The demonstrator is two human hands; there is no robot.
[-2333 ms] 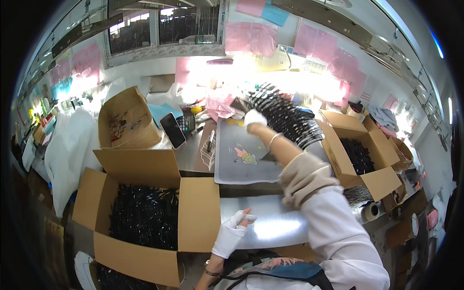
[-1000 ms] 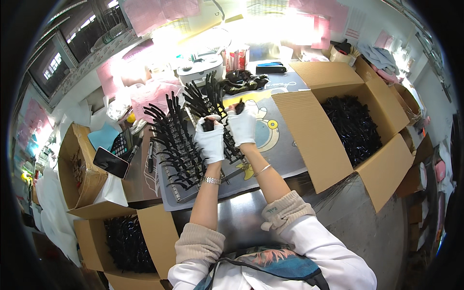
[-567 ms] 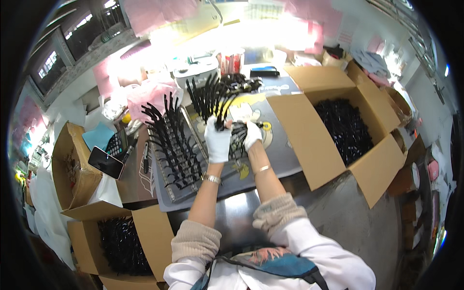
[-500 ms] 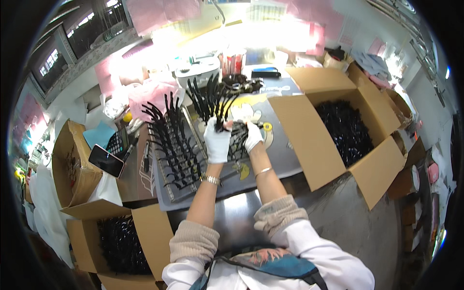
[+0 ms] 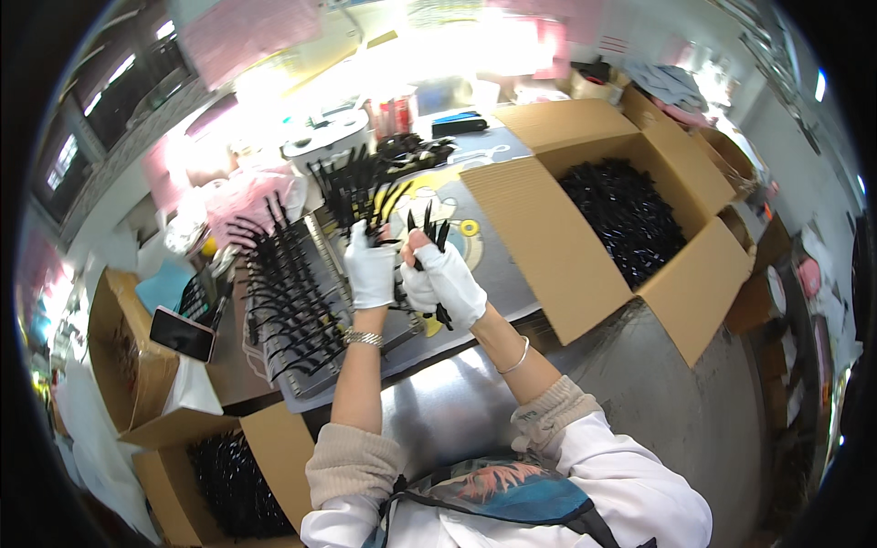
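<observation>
My right hand (image 5: 449,281), in a white fingerless glove, is closed around several slim black pieces that look like hair clips (image 5: 429,223). Their pointed tips stick up past the thumb, and other ends show below the hand. Close beside it, my left hand (image 5: 371,269), gloved alike, has its fingers bent together at the base of an upright cluster of black clips (image 5: 350,194); what lies between the fingertips is partly hidden. Left of that hand, rows of similar clips (image 5: 290,292) stand along metal strips on the grey mat (image 5: 498,306).
An open carton (image 5: 512,205) full of black pieces stands at right, another carton (image 5: 279,457) at lower left. A phone (image 5: 183,334) leans by a brown box (image 5: 151,384). A yellow ring (image 5: 470,227), a black-and-blue object (image 5: 459,124) and a white container (image 5: 329,137) sit farther back.
My right hand has turned and closed around several clips, their tips now pointing upward. My left hand stays by the upright cluster. The whole view has shifted slightly.
</observation>
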